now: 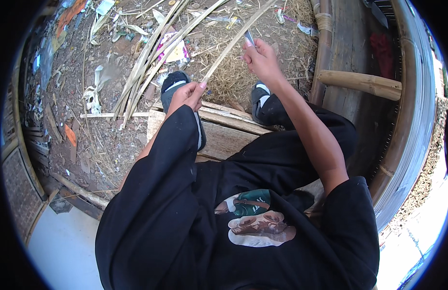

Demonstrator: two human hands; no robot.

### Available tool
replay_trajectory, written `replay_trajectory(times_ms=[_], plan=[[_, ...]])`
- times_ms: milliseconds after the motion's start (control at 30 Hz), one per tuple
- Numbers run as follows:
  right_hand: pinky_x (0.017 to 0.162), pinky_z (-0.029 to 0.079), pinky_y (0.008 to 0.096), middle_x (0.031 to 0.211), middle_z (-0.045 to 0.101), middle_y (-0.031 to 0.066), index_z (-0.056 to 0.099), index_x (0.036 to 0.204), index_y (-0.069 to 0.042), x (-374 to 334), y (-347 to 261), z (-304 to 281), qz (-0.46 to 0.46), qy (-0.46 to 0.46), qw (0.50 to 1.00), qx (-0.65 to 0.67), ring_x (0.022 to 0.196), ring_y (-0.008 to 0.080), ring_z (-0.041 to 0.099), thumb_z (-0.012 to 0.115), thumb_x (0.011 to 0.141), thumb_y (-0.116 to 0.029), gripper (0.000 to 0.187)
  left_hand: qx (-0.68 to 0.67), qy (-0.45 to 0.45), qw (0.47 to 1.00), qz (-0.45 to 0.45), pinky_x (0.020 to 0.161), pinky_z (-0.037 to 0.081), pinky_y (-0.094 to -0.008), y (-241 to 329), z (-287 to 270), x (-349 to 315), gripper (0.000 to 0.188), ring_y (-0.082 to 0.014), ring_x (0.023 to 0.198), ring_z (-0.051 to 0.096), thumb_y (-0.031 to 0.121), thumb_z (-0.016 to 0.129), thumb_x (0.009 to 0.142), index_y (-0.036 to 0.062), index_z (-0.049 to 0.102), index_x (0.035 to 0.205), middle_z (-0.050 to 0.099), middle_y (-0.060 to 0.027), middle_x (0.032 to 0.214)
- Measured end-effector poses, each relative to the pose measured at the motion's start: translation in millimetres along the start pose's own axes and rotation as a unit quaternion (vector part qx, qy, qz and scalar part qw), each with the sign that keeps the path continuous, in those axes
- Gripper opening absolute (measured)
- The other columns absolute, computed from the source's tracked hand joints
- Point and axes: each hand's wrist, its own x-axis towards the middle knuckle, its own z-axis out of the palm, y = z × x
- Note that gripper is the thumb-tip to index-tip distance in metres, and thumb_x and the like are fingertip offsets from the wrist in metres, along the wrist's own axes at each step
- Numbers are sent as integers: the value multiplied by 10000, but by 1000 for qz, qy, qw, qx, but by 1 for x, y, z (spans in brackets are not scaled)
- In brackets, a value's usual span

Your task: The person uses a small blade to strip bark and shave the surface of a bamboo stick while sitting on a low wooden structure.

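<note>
My left hand (pixel 186 94) is closed, pinching the near end of a long pale bamboo strip (pixel 229 47) between thumb and fingers. The strip slants away to the upper right and runs out of the picture at the top. Closed around a knife, my right hand (pixel 261 60) is beside the strip's right edge. Only a short grey piece of the knife (pixel 250 38) shows above the thumb; the rest is hidden in the fist. Several more bamboo strips (pixel 151 60) lie in a loose bundle on the ground, left of the strip I hold.
Below my hands is a wooden plank (pixel 229 140), with my sandalled feet near it. Dry shavings (pixel 224 77) and litter cover the dirt ground (pixel 69 106). At the right stands a bamboo frame with a crossbar (pixel 362 83). An orange scrap (pixel 70 135) lies at the left.
</note>
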Motion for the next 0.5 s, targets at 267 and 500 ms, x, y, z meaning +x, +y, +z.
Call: replay_trajectory(times_ms=[267,500], plan=[[438,347,200,677,517,1,530,1008,-6,-18,0,7,-28,-96,984,150,483,53,420,442,999,-188,203,74,65,995,30,430,219,-239,-10,-6,9,373,-24,473,299,334,583,937,56,535,693,364,69,536],[468,296,164,711,542,-30,634,986,-21,-29,11,33,63,-229,968,84,516,11,375,483,988,-215,245,225,46,973,27,527,349,-286,-4,-3,10,398,-103,571,402,392,627,890,-5,630,869,467,-22,595]])
